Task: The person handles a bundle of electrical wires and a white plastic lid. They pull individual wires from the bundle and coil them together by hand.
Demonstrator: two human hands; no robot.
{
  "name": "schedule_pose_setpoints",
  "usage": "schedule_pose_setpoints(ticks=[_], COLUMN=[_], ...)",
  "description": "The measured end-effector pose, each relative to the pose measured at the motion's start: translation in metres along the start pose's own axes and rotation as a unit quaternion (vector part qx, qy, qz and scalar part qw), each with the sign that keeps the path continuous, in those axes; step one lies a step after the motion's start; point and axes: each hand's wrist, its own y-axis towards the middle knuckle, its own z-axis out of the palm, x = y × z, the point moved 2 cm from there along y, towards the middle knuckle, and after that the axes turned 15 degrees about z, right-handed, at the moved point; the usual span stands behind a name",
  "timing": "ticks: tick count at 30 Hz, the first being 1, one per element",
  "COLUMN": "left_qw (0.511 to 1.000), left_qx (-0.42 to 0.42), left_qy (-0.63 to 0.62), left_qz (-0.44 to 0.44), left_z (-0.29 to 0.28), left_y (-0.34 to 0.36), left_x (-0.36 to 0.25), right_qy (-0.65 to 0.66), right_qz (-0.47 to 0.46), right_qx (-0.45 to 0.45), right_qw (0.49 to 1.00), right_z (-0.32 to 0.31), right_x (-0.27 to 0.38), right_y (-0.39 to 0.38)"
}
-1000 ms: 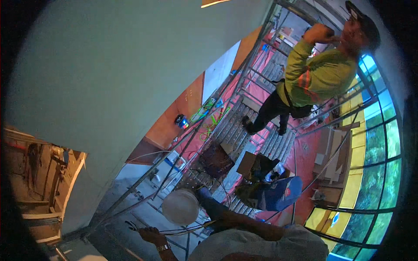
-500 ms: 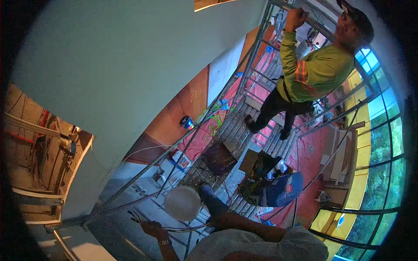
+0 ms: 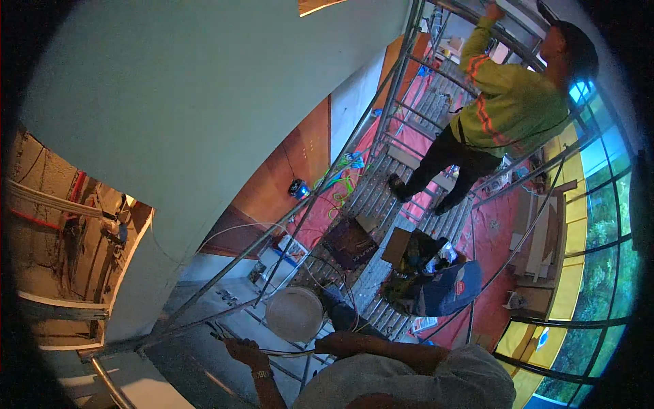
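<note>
The cables (image 3: pixel 289 353) look smooth plastic, the planks (image 3: pixel 373 193) ridged metal, the bucket (image 3: pixel 294 315) matt plastic.

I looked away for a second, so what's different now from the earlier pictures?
The co-worker's hand has gone from near the head up to the overhead bars. The person's right hand seems slightly closer to the left hand along the cables. The left hand still grips the cables; the pale bucket stays put.

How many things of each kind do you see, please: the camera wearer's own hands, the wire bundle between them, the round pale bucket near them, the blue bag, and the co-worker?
Own hands: 2, left hand and right hand
Wire bundle: 1
Round pale bucket: 1
Blue bag: 1
Co-worker: 1
Total: 6
</note>
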Motion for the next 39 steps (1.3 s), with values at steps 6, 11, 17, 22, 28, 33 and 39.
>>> schedule_pose_setpoints(ticks=[6, 11, 17, 22, 28, 33, 39], left_qw=[0.993, 0.981, 0.979, 0.971, 0.971, 0.952, 0.931], left_qx=[0.08, 0.057, 0.096, 0.176, 0.167, 0.235, 0.27], left_qy=[0.021, -0.184, -0.176, -0.11, -0.166, -0.191, -0.227], left_qz=[0.09, 0.008, 0.037, 0.116, -0.05, -0.033, -0.09], left_z=[-0.004, -0.06, -0.075, -0.118, -0.117, -0.124, -0.12], left_y=[0.0, 0.029, -0.031, -0.061, -0.102, -0.11, -0.144], left_x=[-0.022, 0.053, 0.001, -0.026, -0.088, -0.065, -0.072], right_qy=[-0.005, 0.012, 0.052, -0.018, 0.018, -0.017, -0.052], right_qz=[-0.061, 0.095, 0.03, 0.003, 0.088, 0.113, 0.202], right_qx=[-0.035, 0.131, 0.051, 0.046, 0.028, -0.09, -0.132], right_qw=[0.997, 0.987, 0.997, 0.999, 0.996, 0.989, 0.969], right_z=[-0.006, 0.015, 0.05, 0.102, 0.082, 0.123, 0.089], right_x=[0.018, 0.018, 0.025, 0.014, 0.109, 0.088, 0.152], right_y=[0.008, 0.012, -0.031, -0.069, -0.129, -0.162, -0.22])
